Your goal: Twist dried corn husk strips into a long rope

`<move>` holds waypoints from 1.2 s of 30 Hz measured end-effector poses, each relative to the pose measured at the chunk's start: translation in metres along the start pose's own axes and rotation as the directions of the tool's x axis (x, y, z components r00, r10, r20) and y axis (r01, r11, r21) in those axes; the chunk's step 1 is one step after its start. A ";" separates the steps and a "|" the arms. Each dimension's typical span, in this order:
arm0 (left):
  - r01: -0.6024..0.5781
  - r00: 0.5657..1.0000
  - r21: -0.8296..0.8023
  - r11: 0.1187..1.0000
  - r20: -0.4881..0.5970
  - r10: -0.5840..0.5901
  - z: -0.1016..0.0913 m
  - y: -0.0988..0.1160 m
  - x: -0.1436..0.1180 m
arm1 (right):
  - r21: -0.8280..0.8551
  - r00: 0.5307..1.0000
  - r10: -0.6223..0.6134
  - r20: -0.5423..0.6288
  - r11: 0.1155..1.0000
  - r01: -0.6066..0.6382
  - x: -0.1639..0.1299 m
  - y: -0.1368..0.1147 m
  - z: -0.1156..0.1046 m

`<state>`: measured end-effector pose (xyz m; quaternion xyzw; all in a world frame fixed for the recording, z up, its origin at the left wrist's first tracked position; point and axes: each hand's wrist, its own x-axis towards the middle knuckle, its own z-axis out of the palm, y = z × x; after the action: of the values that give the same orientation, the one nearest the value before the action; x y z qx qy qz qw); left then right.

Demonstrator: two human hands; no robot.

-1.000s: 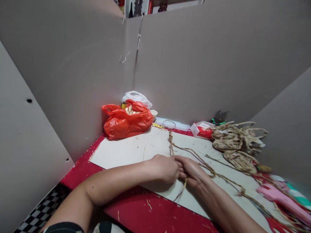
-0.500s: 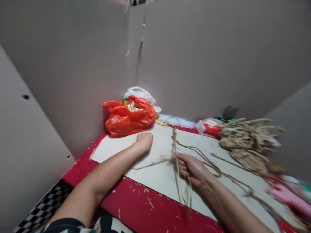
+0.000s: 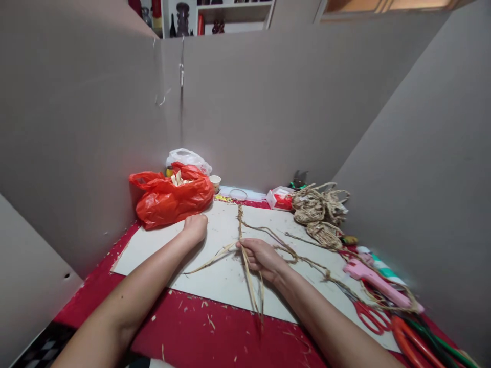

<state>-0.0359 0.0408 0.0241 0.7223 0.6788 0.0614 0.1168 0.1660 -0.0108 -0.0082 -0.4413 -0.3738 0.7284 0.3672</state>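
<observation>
My right hand (image 3: 262, 257) is closed on the near end of a braided straw cord (image 3: 240, 221) that runs away from me across the white board (image 3: 226, 276). Loose straw strands (image 3: 253, 289) hang from that grip toward the table's near edge, and one strand trails left. My left hand (image 3: 195, 227) is stretched forward beside the red plastic bag (image 3: 169, 199), fingers curled down on the board; whether it holds anything is hidden. A second twisted cord (image 3: 307, 260) runs off to the right.
Grey cardboard walls enclose the red table (image 3: 215, 332) on three sides. Woven straw pieces (image 3: 320, 214) lie at the back right beside a red-and-white box (image 3: 280, 198). A pink glue gun (image 3: 374, 278) and red scissors (image 3: 368, 314) lie at the right. A small cup (image 3: 215, 181) stands behind the bag.
My left hand left the cord, where both hands met, and reached forward to the red bag. The right hand kept its hold. The view shifted right and up.
</observation>
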 end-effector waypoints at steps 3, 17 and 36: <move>-0.004 0.999 -0.054 0.999 -0.052 0.001 -0.001 0.000 -0.003 | -0.014 1.000 0.000 0.010 1.000 0.000 -0.001 -0.001 0.002; 0.075 0.925 -0.859 0.507 0.250 0.287 0.001 0.047 -0.033 | 0.001 0.998 -0.058 0.039 0.998 0.058 -0.001 -0.003 0.002; -0.079 0.969 -0.619 0.781 0.137 0.207 0.004 0.029 -0.019 | 0.041 1.000 -0.021 -0.016 0.999 0.022 -0.004 -0.003 0.003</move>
<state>-0.0080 0.0200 0.0292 0.6981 0.5508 0.2133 0.4047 0.1655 -0.0137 -0.0026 -0.4354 -0.3606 0.7285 0.3869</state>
